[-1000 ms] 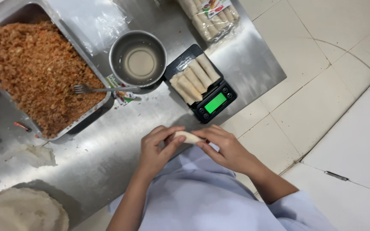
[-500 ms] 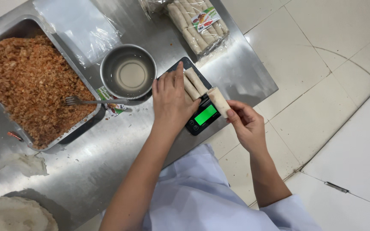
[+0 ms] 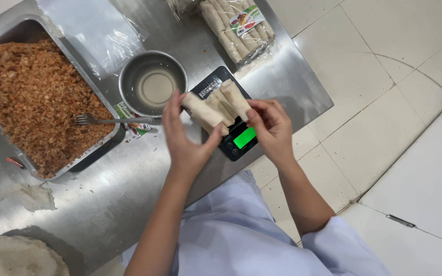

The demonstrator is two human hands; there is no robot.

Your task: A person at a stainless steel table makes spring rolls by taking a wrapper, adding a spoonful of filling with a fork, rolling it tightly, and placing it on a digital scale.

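left hand [image 3: 188,137] cupping rolls [image 3: 216,108], right hand [image 3: 269,128] alongside

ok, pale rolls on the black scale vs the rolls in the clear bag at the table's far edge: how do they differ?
The loose pale rolls are bare and few, on the black scale with green display, with left hand and right hand on them. The bagged rolls are many, packed tight in clear plastic under a printed label, untouched. Both sets are pale, slim cylinders alike in shape, lying on the steel table.
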